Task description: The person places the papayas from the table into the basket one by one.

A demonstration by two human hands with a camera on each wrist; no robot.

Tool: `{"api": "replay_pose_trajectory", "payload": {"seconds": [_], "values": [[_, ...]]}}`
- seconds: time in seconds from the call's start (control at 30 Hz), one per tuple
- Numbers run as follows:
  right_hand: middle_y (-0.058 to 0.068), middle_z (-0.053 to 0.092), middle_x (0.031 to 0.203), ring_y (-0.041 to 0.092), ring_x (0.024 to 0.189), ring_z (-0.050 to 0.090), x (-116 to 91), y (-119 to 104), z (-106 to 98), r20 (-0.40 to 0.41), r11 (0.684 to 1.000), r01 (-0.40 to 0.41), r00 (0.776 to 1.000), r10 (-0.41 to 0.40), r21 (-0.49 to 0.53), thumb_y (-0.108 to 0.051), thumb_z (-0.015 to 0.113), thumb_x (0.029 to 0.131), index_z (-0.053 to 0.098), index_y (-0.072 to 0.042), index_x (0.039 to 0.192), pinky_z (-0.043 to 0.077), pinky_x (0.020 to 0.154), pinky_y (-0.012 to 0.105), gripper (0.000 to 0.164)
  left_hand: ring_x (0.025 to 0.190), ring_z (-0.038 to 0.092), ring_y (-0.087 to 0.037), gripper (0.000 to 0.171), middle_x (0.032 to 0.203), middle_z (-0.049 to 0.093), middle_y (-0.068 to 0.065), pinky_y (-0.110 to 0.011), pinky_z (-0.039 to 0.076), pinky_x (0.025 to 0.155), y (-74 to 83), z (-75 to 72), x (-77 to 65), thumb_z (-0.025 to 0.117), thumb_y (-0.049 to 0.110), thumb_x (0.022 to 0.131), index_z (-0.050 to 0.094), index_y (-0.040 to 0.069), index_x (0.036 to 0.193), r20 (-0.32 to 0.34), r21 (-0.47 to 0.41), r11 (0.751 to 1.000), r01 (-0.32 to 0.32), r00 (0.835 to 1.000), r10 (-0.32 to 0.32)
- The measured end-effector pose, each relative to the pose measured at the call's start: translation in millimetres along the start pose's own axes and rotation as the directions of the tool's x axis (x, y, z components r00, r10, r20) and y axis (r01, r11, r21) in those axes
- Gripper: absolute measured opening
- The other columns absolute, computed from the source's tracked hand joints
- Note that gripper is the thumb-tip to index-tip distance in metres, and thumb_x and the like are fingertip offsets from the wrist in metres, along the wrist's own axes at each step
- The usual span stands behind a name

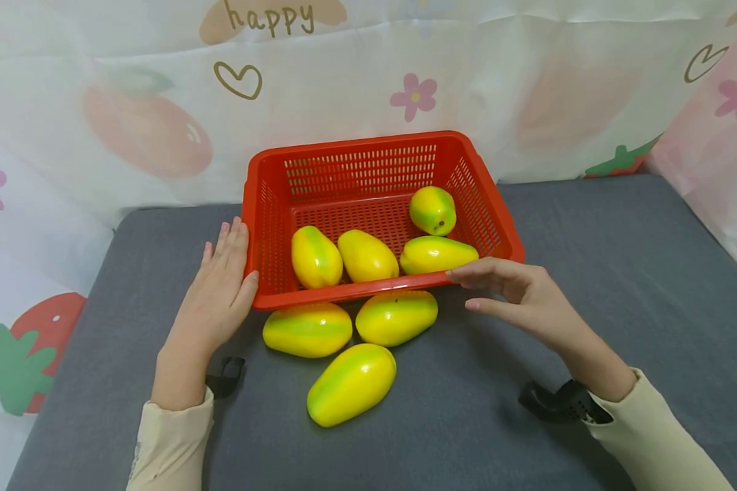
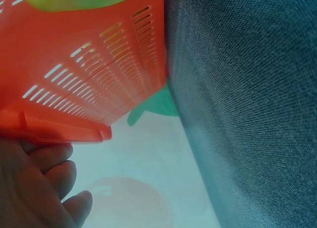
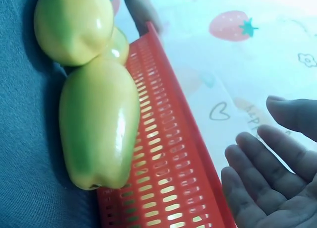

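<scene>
Basket (image 1: 356,289) could skew, nudging mangoes (image 1: 307,330) at its six o'clock, if left grip (image 1: 216,293), straight-fingered, outpushes right grip (image 1: 525,293), loosely spread at four.

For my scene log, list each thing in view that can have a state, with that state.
Red plastic basket, open-topped, partly filled
Four yellow-green fruits, lying inside the basket
Three yellow-green fruits, lying outside, in front
Left hand, fingers extended, against the basket's left side
Right hand, holding nothing, at the front rim; contact unclear
Gray cloth, spread under everything
</scene>
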State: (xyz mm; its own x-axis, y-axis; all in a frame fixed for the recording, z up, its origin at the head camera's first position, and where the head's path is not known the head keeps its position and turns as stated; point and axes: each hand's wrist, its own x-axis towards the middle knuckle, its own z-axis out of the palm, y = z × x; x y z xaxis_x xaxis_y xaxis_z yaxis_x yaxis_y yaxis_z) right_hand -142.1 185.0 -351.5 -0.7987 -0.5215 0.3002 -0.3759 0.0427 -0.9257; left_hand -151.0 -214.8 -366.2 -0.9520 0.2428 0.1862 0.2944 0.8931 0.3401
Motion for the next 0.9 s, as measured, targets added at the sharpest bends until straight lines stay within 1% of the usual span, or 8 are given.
{"api": "replay_pose_trajectory", "payload": {"seconds": [0.17,0.3,0.47,0.6,0.67,0.73,0.83,0.9], "values": [[0.014,0.063,0.116,0.02,0.108,0.059,-5,5,5,0.053,1.0,0.018,0.998,-0.017,-0.018,0.011,0.063,0.083,0.059,0.005,0.118,0.048,0.09,0.026,0.036,0.144,0.002,-0.028,0.066,0.157,0.006,-0.014,-0.048,0.003,0.114,0.8,-0.2,0.6,0.035,0.024,0.096,0.006,0.001,0.151,0.008,-0.004,1.0,-0.002,1.0,0.002],[0.014,0.063,0.116,0.018,0.107,0.059,-9,11,9,0.059,0.999,-0.003,0.998,0.007,-0.055,0.009,0.063,0.083,0.061,0.002,0.118,0.046,0.092,0.026,0.036,0.144,0.001,-0.027,0.066,0.157,0.006,-0.015,-0.048,0.003,0.114,1.2,0.0,1.0,0.035,0.025,0.096,0.006,0.001,0.15,0.015,-0.003,1.0,-0.005,1.0,0.005],[0.011,0.063,0.117,0.024,0.109,0.058,-9,19,9,0.082,0.988,-0.101,0.99,0.111,-0.115,0.0,0.065,0.086,0.061,-0.005,0.12,0.045,0.096,0.034,0.035,0.144,0.001,-0.027,0.065,0.157,0.007,-0.015,-0.047,0.003,0.114,0.8,-1.0,1.1,0.035,0.024,0.097,0.007,0.001,0.15,0.006,-0.002,1.0,-0.009,1.0,0.009],[0.008,0.063,0.118,0.03,0.11,0.058,-7,26,9,0.122,0.977,-0.155,0.977,0.173,-0.146,-0.005,0.067,0.085,0.061,-0.005,0.121,0.044,0.097,0.042,0.037,0.144,0.001,-0.028,0.064,0.157,0.006,-0.015,-0.048,0.003,0.114,0.4,-1.7,1.3,0.034,0.023,0.097,0.007,0.0,0.15,0.006,-0.004,1.0,-0.016,1.0,0.016],[0.006,0.064,0.118,0.03,0.108,0.058,-7,31,10,0.113,0.972,-0.14,0.98,0.164,-0.189,-0.006,0.068,0.085,0.061,-0.005,0.121,0.045,0.095,0.044,0.037,0.144,0.001,-0.028,0.064,0.157,0.006,-0.015,-0.048,0.003,0.114,0.4,-1.7,1.4,0.034,0.023,0.097,0.006,0.0,0.15,0.008,-0.001,1.0,-0.014,1.0,0.014],[0.008,0.064,0.116,0.03,0.107,0.059,-6,36,12,0.089,0.967,-0.112,0.987,0.135,-0.23,-0.006,0.068,0.085,0.062,-0.003,0.12,0.046,0.092,0.047,0.036,0.144,0.001,-0.028,0.065,0.157,0.005,-0.015,-0.048,0.003,0.114,0.4,-1.7,1.3,0.034,0.023,0.097,0.006,0.0,0.15,0.011,-0.001,1.0,-0.011,1.0,0.011],[0.01,0.065,0.115,0.029,0.104,0.061,-5,43,13,0.037,0.953,-0.088,0.994,0.103,-0.289,-0.005,0.069,0.084,0.063,-0.001,0.118,0.048,0.089,0.047,0.035,0.144,0.001,-0.029,0.065,0.157,0.005,-0.014,-0.048,0.002,0.114,0.5,-1.6,1.2,0.034,0.023,0.097,0.006,0.001,0.15,0.017,-0.004,1.0,-0.004,1.0,0.004],[0.012,0.065,0.114,0.029,0.104,0.062,-4,47,14,0.015,0.949,-0.095,0.994,0.104,-0.3,-0.005,0.069,0.084,0.062,0.001,0.118,0.049,0.088,0.046,0.035,0.144,0.001,-0.029,0.065,0.157,0.004,-0.014,-0.048,0.002,0.114,0.6,-1.7,0.9,0.034,0.024,0.097,0.006,0.001,0.15,0.017,-0.006,1.0,-0.002,1.0,0.002]]}}
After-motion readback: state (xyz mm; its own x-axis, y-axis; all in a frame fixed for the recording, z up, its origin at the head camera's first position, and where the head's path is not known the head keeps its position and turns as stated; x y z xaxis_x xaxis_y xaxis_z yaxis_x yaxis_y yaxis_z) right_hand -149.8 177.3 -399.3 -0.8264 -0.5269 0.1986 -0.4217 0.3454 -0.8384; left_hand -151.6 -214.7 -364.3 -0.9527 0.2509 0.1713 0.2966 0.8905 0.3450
